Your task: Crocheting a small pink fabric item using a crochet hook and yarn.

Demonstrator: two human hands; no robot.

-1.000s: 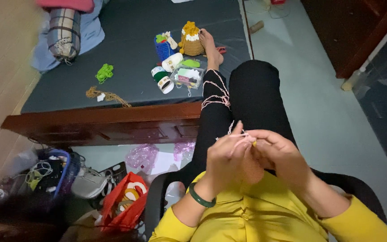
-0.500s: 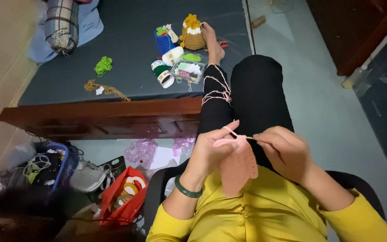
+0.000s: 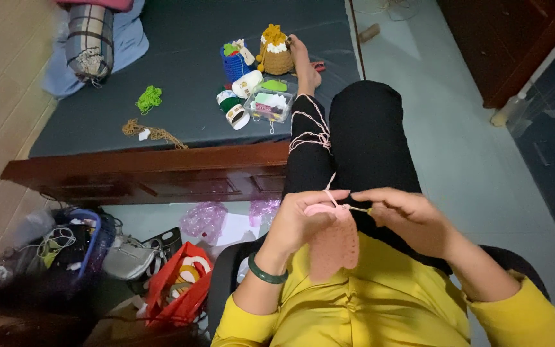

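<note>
My left hand (image 3: pixel 303 222) pinches the top edge of a pink crocheted piece (image 3: pixel 333 244) that hangs down over my yellow shirt. My right hand (image 3: pixel 406 215) grips a thin crochet hook (image 3: pixel 358 208) whose tip meets the pink piece. A pink yarn strand (image 3: pixel 313 128) runs from the work up over my black-trousered leg, looped several times across it. My foot rests on the dark mattress (image 3: pixel 181 90) beside the yarn supplies. A green bangle circles my left wrist.
On the mattress lie a brown crocheted pouch (image 3: pixel 275 51), a blue basket (image 3: pixel 234 63), yarn spools (image 3: pixel 234 109), a clear plastic box (image 3: pixel 268 106), green yarn (image 3: pixel 149 98), brown yarn (image 3: pixel 152 132) and a plaid bundle (image 3: pixel 89 40). Bags (image 3: pixel 178 289) clutter the floor at lower left.
The pink piece has dropped from bunched in both hands to hanging flat below my left hand. My right hand has drawn slightly to the right with the hook.
</note>
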